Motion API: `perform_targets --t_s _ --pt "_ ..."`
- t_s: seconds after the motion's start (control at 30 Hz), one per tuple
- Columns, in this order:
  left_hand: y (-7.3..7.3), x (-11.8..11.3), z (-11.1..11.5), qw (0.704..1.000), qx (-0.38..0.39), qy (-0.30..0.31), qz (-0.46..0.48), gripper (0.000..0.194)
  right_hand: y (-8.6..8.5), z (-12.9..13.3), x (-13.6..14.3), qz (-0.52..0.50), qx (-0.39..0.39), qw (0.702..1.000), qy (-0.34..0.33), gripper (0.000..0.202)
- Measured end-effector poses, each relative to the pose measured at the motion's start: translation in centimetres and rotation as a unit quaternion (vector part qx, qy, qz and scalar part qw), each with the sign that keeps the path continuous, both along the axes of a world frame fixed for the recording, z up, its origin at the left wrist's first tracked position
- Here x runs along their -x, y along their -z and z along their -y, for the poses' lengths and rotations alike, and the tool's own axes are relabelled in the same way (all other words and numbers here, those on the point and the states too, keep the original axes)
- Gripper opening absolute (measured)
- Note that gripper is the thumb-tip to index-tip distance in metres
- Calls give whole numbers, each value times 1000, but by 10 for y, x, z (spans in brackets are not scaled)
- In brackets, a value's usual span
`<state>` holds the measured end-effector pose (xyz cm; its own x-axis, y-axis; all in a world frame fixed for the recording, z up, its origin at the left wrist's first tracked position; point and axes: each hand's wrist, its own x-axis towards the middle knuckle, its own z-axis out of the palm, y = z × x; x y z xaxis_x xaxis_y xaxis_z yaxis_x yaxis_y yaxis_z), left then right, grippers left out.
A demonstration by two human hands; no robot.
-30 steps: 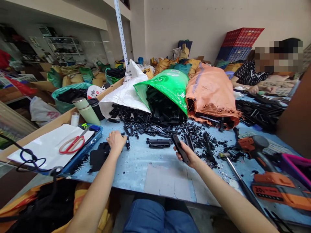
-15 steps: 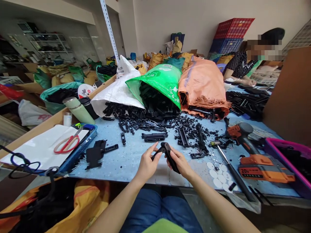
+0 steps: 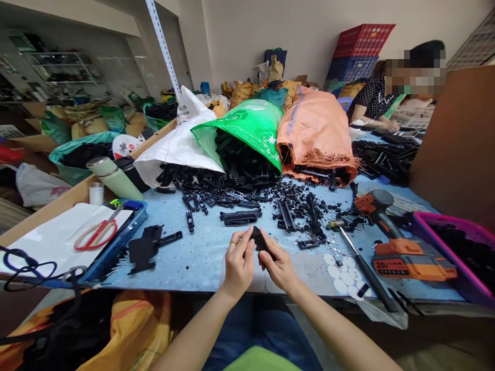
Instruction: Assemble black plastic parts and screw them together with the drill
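A narrow black plastic arm (image 3: 261, 240) with a rounded end is held up between my hands over the table's front edge. My right hand (image 3: 277, 264) is wrapped round its lower length, thumb along the near side. The fingers of my left hand (image 3: 238, 265) are closed in a pinch at its upper end; what lies inside them is mostly hidden. Beyond my fingertips lies a longer black folded bracket (image 3: 240, 217). To the left rests a black plate with an arm attached (image 3: 145, 250).
Black parts and screws spill from white (image 3: 170, 149), green (image 3: 247, 121) and orange sacks (image 3: 317, 129). At right are a hammer (image 3: 365, 268), cordless driver (image 3: 410, 257), white discs (image 3: 340, 286) and pink bin (image 3: 436, 219). Scissors (image 3: 95, 234) lie left. A co-worker (image 3: 371, 105) sits beyond.
My left hand has turned and closed in against the arm's upper end; the short jointed piece it pinched is now hidden. The view has shifted slightly to the right.
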<state>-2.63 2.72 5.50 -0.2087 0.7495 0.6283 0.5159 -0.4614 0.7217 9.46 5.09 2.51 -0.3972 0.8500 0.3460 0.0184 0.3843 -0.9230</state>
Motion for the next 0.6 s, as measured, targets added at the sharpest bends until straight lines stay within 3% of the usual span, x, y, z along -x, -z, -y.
perform_targets --t_s 0.07,0.17,0.27,0.33,0.4,0.47,0.6 --pt "4 5 -4 1000 18 6 1 33 4 0 2 6 6 1000 9 49" --pt "21 4 -9 992 103 -28 70 34 8 -10 1 66 24 997 -14 50" --pt "44 1 -7 960 224 -61 155 42 6 -48 -12 205 -12 977 -56 47" --pt "56 5 0 949 280 -70 128 48 2 -93 -31 238 -3 971 -14 42" --pt "64 14 11 954 289 -76 36 52 -4 -150 -55 180 76 976 95 38" --pt "70 25 23 964 244 -81 -65 53 -10 -211 -82 106 160 961 198 39" --pt "79 41 39 971 150 -94 -162 55 -25 -311 -120 57 232 934 266 54"
